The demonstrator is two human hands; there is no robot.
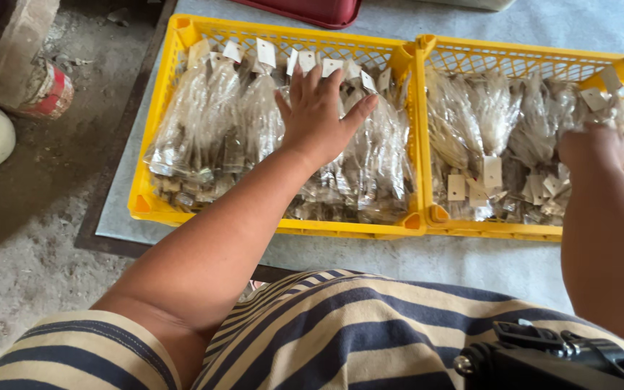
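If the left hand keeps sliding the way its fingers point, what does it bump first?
Probably the white card tags topping the clear packets just beyond the left hand's fingertips, then the yellow crate's far wall. Depth is hard to judge.

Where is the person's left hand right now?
In the head view, the left hand lies spread, palm down, on the clear packets in the left yellow crate, toward its right end near the right yellow crate.

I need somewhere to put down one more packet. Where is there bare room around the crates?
Free: the grey sheet in front of both crates, and the floor left of the left crate. Crowded: both crates, right crate included, packed with clear packets.
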